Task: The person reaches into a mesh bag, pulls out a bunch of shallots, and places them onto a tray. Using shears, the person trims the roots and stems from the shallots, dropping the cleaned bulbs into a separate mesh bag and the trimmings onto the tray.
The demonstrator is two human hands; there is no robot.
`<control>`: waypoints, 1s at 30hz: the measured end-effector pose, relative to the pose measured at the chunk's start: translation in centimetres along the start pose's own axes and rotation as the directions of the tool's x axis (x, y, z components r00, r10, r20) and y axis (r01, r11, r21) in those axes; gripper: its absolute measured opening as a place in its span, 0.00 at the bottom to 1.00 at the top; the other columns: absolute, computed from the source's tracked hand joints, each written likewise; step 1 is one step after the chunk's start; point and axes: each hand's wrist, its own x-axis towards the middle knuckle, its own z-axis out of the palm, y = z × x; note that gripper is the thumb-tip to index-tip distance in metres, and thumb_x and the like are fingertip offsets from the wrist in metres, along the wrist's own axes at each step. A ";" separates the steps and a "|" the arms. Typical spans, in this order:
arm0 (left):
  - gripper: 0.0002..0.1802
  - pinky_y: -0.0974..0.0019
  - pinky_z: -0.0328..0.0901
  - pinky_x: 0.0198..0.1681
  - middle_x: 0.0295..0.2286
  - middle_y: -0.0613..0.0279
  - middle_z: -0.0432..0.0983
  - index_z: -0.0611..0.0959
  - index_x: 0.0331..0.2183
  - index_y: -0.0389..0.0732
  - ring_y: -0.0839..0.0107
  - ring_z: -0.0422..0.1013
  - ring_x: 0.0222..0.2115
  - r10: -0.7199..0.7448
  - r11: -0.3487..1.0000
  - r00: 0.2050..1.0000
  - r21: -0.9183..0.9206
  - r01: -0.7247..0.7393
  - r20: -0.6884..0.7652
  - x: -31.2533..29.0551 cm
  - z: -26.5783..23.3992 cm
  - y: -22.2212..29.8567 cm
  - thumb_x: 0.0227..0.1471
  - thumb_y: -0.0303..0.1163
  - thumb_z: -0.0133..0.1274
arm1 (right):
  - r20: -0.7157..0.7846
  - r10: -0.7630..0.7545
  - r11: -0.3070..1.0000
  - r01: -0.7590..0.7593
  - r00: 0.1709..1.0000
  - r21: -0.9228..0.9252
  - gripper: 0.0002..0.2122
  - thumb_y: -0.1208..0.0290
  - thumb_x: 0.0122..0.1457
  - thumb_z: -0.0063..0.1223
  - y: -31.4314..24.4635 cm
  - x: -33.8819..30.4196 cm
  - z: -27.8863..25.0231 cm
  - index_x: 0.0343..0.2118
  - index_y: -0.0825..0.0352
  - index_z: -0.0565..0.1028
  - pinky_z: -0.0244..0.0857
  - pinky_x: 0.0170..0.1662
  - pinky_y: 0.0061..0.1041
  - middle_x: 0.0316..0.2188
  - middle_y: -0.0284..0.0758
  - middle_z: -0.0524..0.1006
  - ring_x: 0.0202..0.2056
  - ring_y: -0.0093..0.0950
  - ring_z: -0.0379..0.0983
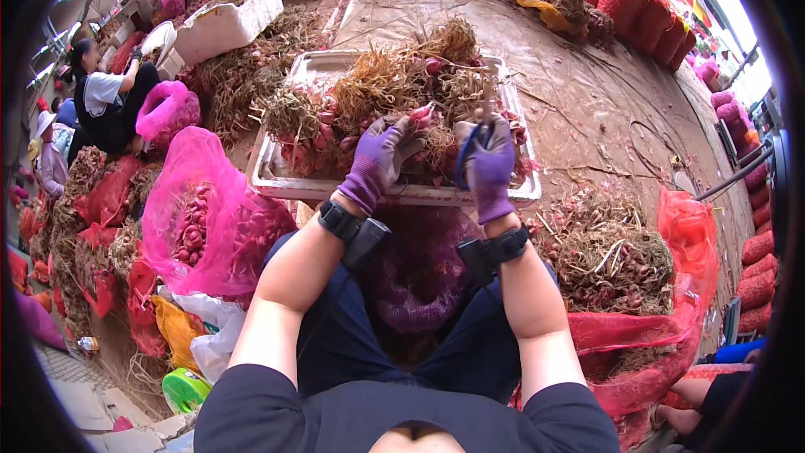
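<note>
My left hand (pixel 379 161), in a purple and grey glove, is closed around a reddish-pink shallot (pixel 422 116) over the front of a white tray (pixel 314 188). To its right, my gloved right hand (pixel 490 166) grips scissors (pixel 462 158) with dark blue handles, their blades pointing away from me. A small gap separates the scissors from the shallot. Heaped in the tray are more shallots with dry, straw-coloured tops (pixel 377 84). Below the tray, between my knees, sits a purple mesh bag (pixel 419 306); its contents are hard to make out.
On my left stands a pink mesh bag (pixel 191 226) of shallots, near a green round container (pixel 184 390). A red mesh bag (pixel 629 335) and dry trimmings (pixel 608 252) lie right. Farther off are a white foam box (pixel 231 21), full red sacks (pixel 620 4) and a seated person (pixel 109 96).
</note>
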 end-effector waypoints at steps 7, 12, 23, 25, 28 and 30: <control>0.12 0.66 0.68 0.44 0.39 0.63 0.75 0.74 0.44 0.40 0.73 0.72 0.40 -0.025 0.971 0.998 0.238 0.009 0.064 -0.7 0.7 -0.4 0.60 0.34 0.44 | 0.153 0.227 0.969 -0.238 0.962 0.060 0.15 0.77 0.54 0.58 -0.1 0.1 0.1 0.43 0.65 0.67 0.60 0.21 0.12 0.24 0.24 0.68 0.20 0.12 0.64; 0.13 0.72 0.69 0.35 0.31 0.66 0.76 0.76 0.41 0.39 0.77 0.73 0.30 -0.067 0.892 0.997 0.451 0.041 0.041 -0.7 0.8 -0.2 0.59 0.37 0.47 | 0.097 0.239 0.971 -0.237 0.966 -0.023 0.14 0.76 0.52 0.60 -1.7 -0.4 0.3 0.40 0.65 0.68 0.60 0.21 0.10 0.21 0.22 0.68 0.20 0.11 0.65; 0.14 0.76 0.66 0.31 0.29 0.69 0.76 0.77 0.40 0.34 0.83 0.69 0.28 0.039 0.668 0.987 0.730 -0.141 0.155 -1.7 3.2 -0.3 0.60 0.35 0.45 | 0.000 0.099 0.992 -0.099 0.995 -0.074 0.13 0.79 0.52 0.57 -0.7 -0.5 0.1 0.40 0.66 0.67 0.61 0.25 0.11 0.22 0.22 0.69 0.22 0.11 0.64; 0.15 0.77 0.66 0.32 0.30 0.68 0.76 0.76 0.43 0.32 0.83 0.69 0.29 0.211 0.667 0.935 0.657 -0.352 0.286 -1.2 2.2 -1.0 0.60 0.33 0.44 | 0.042 0.149 0.988 -0.151 0.988 0.032 0.15 0.79 0.52 0.56 -1.0 -0.1 0.5 0.41 0.67 0.66 0.65 0.26 0.12 0.25 0.26 0.72 0.24 0.14 0.70; 0.12 0.77 0.66 0.29 0.29 0.69 0.75 0.78 0.42 0.36 0.85 0.68 0.27 0.219 0.637 0.934 0.683 -0.357 0.283 -1.0 1.6 -1.2 0.60 0.30 0.45 | 0.191 0.207 0.972 -0.224 0.960 0.074 0.16 0.81 0.53 0.55 -2.4 -0.3 0.2 0.43 0.68 0.64 0.70 0.29 0.16 0.28 0.32 0.74 0.28 0.22 0.75; 0.12 0.77 0.67 0.29 0.29 0.68 0.76 0.77 0.43 0.36 0.84 0.69 0.28 0.100 0.810 0.980 0.558 -0.181 0.174 -1.1 2.0 -0.5 0.59 0.30 0.45 | 0.172 0.272 0.936 -0.302 0.947 0.181 0.16 0.82 0.53 0.54 -3.3 -0.5 0.0 0.44 0.68 0.63 0.72 0.30 0.19 0.29 0.34 0.74 0.28 0.25 0.76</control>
